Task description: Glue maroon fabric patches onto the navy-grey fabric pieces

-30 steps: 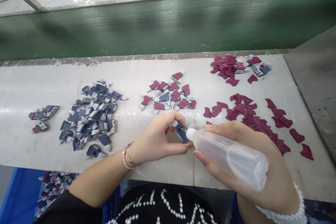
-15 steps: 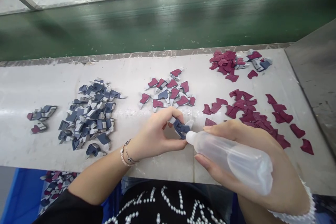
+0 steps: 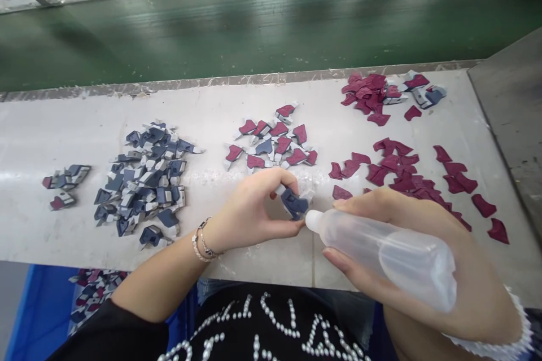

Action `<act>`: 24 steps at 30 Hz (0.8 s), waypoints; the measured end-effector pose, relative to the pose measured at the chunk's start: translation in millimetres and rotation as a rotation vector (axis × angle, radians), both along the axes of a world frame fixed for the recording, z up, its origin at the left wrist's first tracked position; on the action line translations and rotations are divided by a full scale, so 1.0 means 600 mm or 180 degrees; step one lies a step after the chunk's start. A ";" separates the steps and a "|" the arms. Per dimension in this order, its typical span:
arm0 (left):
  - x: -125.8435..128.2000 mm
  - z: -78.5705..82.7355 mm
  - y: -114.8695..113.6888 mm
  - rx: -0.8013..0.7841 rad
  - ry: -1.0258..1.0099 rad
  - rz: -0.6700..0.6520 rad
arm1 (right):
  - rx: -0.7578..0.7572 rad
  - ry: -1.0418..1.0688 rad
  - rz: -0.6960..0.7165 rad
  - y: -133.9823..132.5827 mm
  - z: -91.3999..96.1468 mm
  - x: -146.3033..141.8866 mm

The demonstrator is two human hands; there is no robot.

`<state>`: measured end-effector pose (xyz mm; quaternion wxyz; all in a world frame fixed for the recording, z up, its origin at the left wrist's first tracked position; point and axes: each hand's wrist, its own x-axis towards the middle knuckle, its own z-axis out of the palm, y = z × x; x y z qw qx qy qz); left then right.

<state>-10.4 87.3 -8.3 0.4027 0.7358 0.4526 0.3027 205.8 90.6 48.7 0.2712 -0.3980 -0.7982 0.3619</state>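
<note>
Between thumb and fingers, my left hand (image 3: 258, 208) grips a small dark blue and grey plastic part (image 3: 293, 203), its hollow side facing up. My right hand (image 3: 406, 237) is wrapped round a translucent squeeze bottle (image 3: 381, 251), tilted with its white nozzle at the part's lower right edge; whether they touch I cannot tell. Beyond my left hand lies a group of grey parts, most with maroon tops (image 3: 283, 144). To the left is a big pile of blue and grey parts (image 3: 148, 180). Loose maroon pieces (image 3: 402, 172) are spread beyond my right hand.
Another maroon heap (image 3: 366, 96) lies at the far right beside a few assembled parts (image 3: 428, 96). Several parts (image 3: 63, 201) sit at the left. A green conveyor belt (image 3: 254, 28) runs behind the white table (image 3: 220, 101). Below the table's front edge is a blue bin (image 3: 40, 310).
The bottle in my right hand has shifted slightly right, its nozzle now at the part's outer edge. My left hand keeps its grip on the part. The view has moved a little.
</note>
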 end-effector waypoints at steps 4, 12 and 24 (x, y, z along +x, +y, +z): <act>-0.001 0.000 0.000 -0.0024 -0.0018 0.0043 | -0.0286 -0.0013 0.0045 0.000 0.007 0.005; 0.002 -0.003 -0.002 0.0009 0.0333 -0.0141 | -0.0113 -0.0007 0.0046 0.001 0.000 0.003; -0.004 0.001 0.003 0.0373 0.0459 0.0121 | -0.0149 -0.0058 0.0020 -0.001 0.000 0.009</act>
